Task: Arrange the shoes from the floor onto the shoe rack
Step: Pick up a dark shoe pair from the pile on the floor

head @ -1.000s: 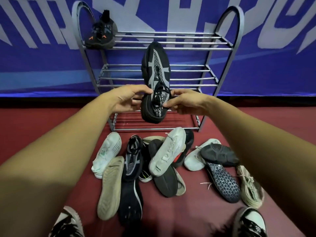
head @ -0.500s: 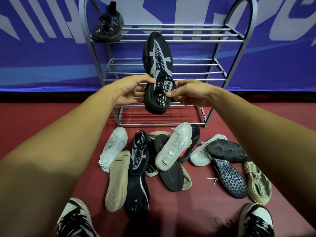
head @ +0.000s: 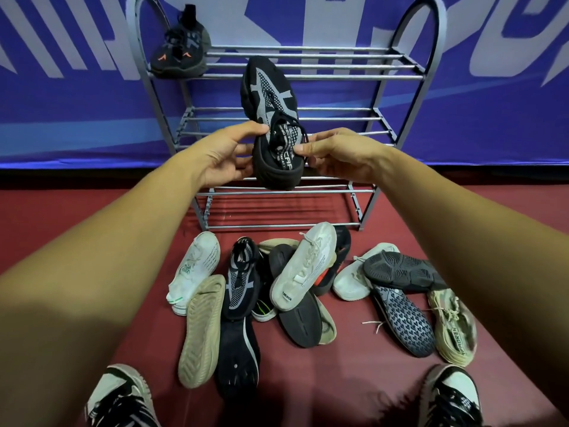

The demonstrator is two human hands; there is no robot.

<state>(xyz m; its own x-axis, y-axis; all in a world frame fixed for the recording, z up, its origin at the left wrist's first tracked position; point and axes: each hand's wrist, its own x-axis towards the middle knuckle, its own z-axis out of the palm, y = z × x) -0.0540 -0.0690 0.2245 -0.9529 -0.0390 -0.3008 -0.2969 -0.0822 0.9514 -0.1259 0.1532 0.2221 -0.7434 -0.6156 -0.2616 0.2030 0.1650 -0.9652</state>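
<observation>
Now | black shoe point(head: 271, 118), grey knit mesh, loose laces | both hands hold

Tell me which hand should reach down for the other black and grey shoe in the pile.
Left, probably. The other black and grey shoe lies in the pile's left part, nearly below the left hand. The right hand sits farther across and could carry the held shoe alone.

The left arch of the shoe rack point(head: 409, 78) is cut off by the top edge. Fingers of your left hand point(head: 228, 155) disappear behind the black shoe point(head: 271, 97); its tongue lettering is partly covered. The bottom edge crops your sneakers point(head: 123, 396).
</observation>
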